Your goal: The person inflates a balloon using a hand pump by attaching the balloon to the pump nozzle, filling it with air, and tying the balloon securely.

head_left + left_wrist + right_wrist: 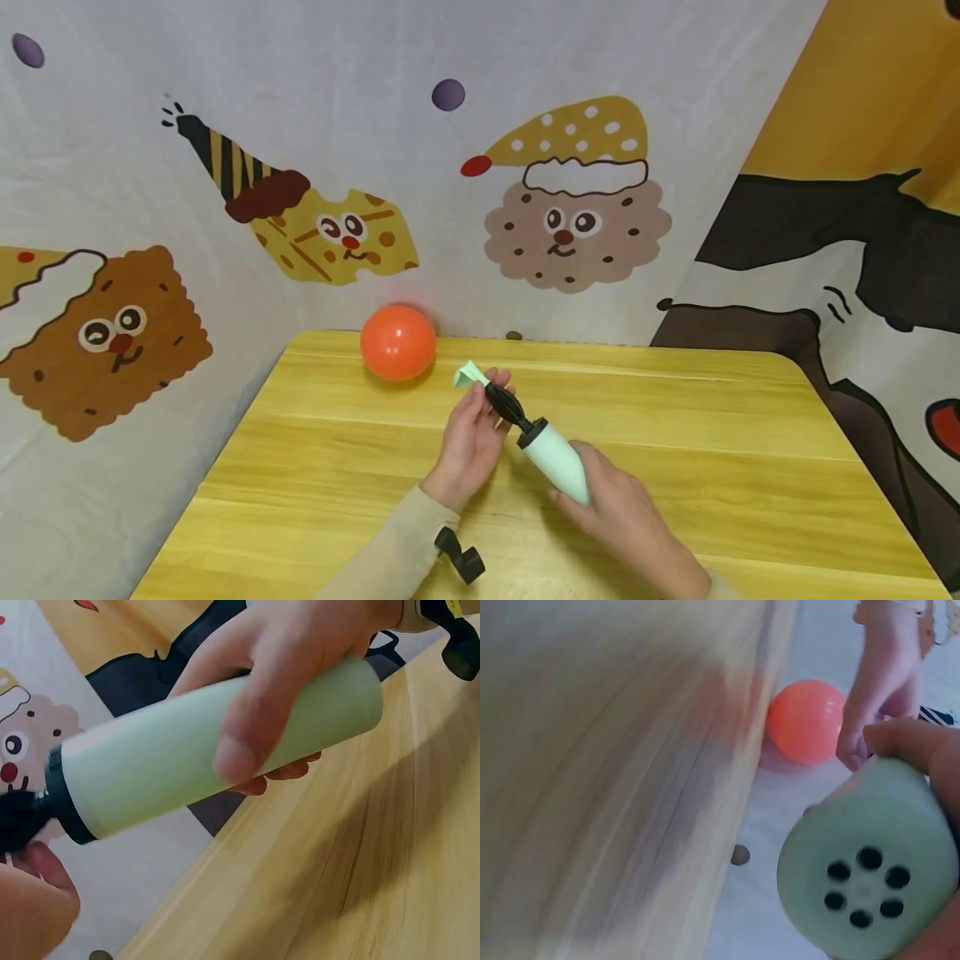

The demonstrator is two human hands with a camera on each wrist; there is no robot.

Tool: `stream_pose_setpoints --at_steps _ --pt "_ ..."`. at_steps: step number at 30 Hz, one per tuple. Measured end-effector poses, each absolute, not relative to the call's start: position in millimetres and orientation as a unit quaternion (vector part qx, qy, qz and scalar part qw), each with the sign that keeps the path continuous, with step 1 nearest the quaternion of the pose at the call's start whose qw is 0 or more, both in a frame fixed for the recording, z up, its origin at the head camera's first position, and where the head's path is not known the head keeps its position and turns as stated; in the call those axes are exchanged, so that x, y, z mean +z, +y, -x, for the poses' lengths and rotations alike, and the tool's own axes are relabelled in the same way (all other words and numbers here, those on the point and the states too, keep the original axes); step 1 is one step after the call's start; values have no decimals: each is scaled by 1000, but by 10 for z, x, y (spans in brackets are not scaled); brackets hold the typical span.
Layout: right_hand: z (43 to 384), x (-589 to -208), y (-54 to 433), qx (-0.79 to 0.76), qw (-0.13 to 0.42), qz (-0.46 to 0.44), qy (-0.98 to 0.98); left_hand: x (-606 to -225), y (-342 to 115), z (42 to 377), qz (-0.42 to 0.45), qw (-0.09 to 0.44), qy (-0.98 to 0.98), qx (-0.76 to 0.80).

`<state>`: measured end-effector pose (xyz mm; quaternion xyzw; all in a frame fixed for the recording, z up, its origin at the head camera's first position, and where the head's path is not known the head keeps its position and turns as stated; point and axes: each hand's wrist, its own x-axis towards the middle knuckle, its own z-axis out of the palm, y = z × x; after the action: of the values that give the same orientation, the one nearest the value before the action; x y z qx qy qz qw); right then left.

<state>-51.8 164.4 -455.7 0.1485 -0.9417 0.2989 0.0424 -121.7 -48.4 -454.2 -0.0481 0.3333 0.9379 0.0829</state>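
A mint-green balloon pump (557, 463) with a black nozzle end (507, 405) is held above the table, slanting up to the left. My right hand (630, 508) grips its barrel, thumb on one side and fingers round the other. On the nozzle's tip sits a limp light-green balloon (469, 375). My left hand (472, 442) pinches the balloon's neck at the nozzle, with the thumb in front and fingers behind. In the right wrist view the pump's end face (866, 889) shows a ring of several dark holes.
An inflated orange-red balloon (398, 342) rests at the back left of the wooden table (712, 433). Behind the table hangs a pale cloth (360, 100) printed with cartoon biscuits and cheese. A black band mount (460, 557) is on my left wrist.
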Motion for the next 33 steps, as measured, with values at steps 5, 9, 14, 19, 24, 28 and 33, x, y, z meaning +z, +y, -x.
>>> stream_pose_setpoints --at_steps 5,9,14,19,24,28,33 --pt "511 -4482 1663 406 -78 -127 -902 -4565 -494 1223 22 78 325 942" --pt "517 -4463 1683 447 -113 -156 -874 -4599 -507 1227 -27 74 367 927" --pt "526 -4456 1696 469 -132 -175 -856 -4627 -524 1226 -79 54 431 897" --pt "524 -4438 1677 445 -110 -151 -876 -4620 -535 1230 -83 40 437 895" --pt "518 -4444 1655 387 -60 -119 -913 -4557 -529 1226 -64 33 417 906" --pt "514 -4470 1649 347 -28 -123 -929 -4525 -516 1235 -21 16 414 910" --pt "509 -4484 1639 317 2 -138 -938 -4535 -497 1234 5 6 430 903"
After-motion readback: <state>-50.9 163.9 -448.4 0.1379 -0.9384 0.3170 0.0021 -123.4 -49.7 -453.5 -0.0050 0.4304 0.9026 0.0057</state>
